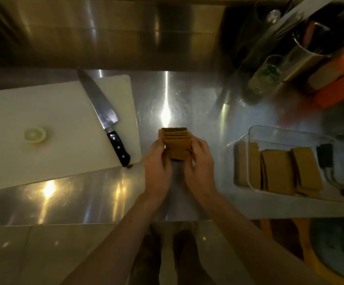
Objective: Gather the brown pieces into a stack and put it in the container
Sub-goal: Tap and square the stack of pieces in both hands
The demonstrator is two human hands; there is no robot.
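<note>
A stack of thin brown pieces (177,144) is held over the steel counter at the centre, its edges fanned slightly at the far end. My left hand (157,161) grips its left side and my right hand (200,161) grips its right side. To the right stands a clear rectangular container (269,132) with several brown pieces (278,173) lying inside in rows. Both hands are well left of the container.
A white cutting board (50,153) lies at the left with a large black-handled knife (105,118) and a pale round slice (35,135) on it. Jars, a metal cup and orange items (335,87) crowd the back right. Dark objects (325,155) lie beside the container.
</note>
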